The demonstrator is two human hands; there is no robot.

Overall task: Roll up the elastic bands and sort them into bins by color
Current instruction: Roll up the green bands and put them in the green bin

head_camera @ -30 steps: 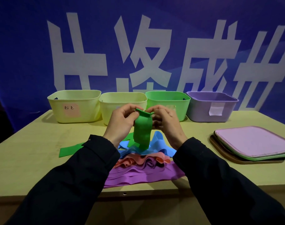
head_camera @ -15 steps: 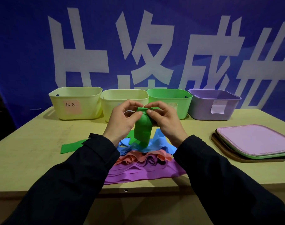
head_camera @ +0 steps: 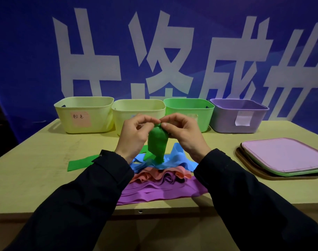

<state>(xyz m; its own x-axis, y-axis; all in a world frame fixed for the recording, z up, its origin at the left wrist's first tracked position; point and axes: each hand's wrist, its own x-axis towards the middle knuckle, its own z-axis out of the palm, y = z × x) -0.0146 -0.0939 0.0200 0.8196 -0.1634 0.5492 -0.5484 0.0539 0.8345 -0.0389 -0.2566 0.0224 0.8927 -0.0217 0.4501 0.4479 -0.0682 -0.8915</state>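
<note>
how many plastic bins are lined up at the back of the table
4, in a row along the table's far edge: a pale yellow plastic bin at far left, a second pale yellow bin beside it, a green bin next, and a purple bin at far right. None looks hidden.

Four bins along the far edge: two yellow (head_camera: pixel 84 115) (head_camera: pixel 138 113), one green (head_camera: pixel 189 111), one purple (head_camera: pixel 239 115). Two hands (head_camera: pixel 134 134) (head_camera: pixel 183 133), three stacked lids (head_camera: pixel 284 156) on the right.

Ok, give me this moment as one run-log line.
stage: rolling | left hand: pinches green band top | right hand: pinches same | green bin: behind hands
</note>
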